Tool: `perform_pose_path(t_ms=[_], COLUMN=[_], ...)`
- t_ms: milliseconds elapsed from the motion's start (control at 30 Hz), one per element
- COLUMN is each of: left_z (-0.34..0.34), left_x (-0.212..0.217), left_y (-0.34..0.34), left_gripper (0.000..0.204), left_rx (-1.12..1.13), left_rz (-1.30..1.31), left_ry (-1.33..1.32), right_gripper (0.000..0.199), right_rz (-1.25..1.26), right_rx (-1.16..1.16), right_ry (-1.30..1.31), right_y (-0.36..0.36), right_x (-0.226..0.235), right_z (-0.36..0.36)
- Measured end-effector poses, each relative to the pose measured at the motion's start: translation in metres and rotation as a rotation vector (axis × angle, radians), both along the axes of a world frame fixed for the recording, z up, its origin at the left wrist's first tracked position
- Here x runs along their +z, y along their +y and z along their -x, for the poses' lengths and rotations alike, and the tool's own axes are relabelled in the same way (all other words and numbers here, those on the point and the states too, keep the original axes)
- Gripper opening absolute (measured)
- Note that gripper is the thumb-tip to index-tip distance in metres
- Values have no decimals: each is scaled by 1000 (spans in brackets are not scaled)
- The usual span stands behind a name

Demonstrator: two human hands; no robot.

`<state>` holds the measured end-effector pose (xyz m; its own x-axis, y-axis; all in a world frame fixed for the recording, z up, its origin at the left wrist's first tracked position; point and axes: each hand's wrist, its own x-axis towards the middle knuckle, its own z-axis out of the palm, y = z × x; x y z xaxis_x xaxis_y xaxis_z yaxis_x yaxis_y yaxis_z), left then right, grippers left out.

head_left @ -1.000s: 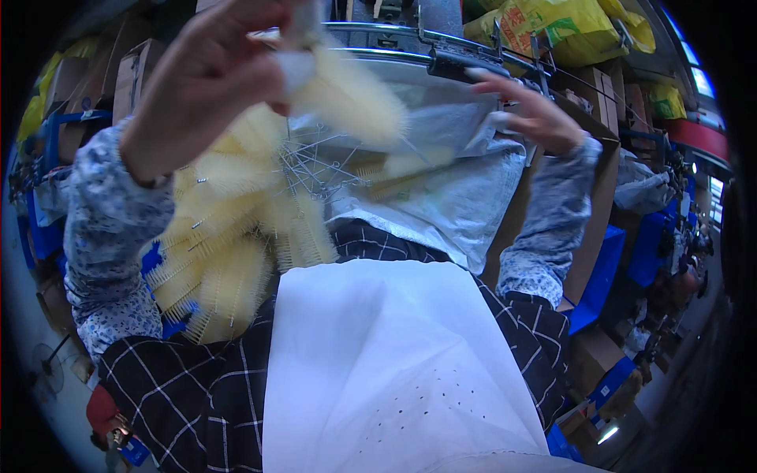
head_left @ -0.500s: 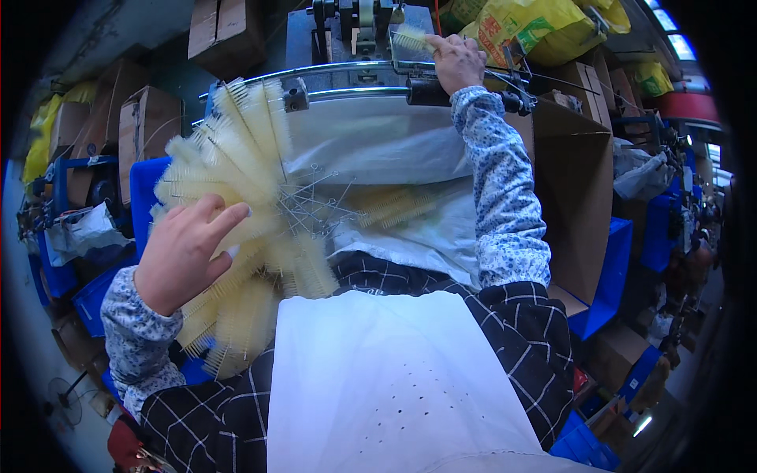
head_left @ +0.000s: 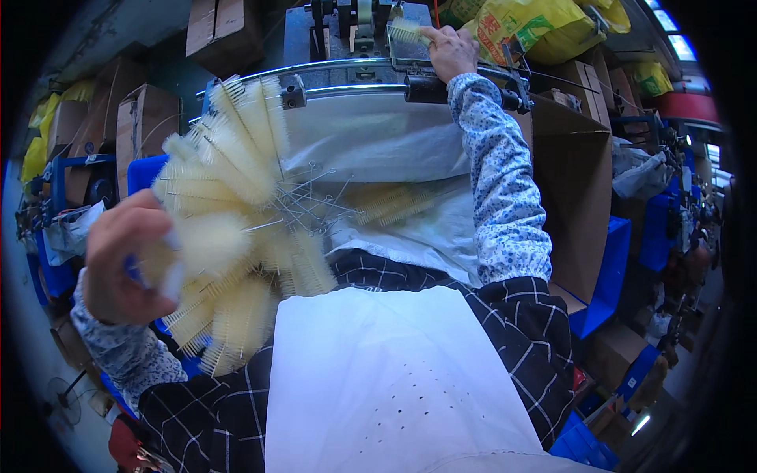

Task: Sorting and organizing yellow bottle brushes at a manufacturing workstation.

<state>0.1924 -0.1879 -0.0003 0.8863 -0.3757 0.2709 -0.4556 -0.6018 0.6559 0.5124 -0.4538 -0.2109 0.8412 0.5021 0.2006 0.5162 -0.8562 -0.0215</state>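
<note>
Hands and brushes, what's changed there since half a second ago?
The left hand has moved left and curled its fingers around the bristled end of a brush, where it was holding nothing above the pile. The right hand stays at the machine, fingertips at a short bristled piece. The remaining brushes look much the same.

Counting live from my end: two hands, one left (head_left: pixel 130 256), one right (head_left: pixel 453 54). One pale brush (head_left: pixel 213 243) in the left, one bristled piece (head_left: pixel 405 31) at the right. The brush heap (head_left: pixel 236 177)? Dozens maybe, too overlapped for me! Two metal rails (head_left: pixel 355 90), one white apron (head_left: pixel 394 370), one standing fan (head_left: pixel 65 400).
</note>
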Motion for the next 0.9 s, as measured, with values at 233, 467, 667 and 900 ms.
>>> perform_pose_path(t_ms=[233,467,667,900], left_z=[27,-4,-13,-14], left_x=[23,15,10,27], left_y=[27,16,3,5], left_gripper=[63,57,53,54], left_rx=[283,20,36,14], left_rz=[-41,75,145,112], left_ry=[-109,-22,-85,-33], right_gripper=[36,43,40,35], right_rz=[107,48,-240,-261], right_rx=[148,-164,-183,-160], right_ry=[-102,-149,18,-4], right_y=[7,-32,-35,4], right_x=[-15,2,-5,0], right_z=[-33,-12,-13,6])
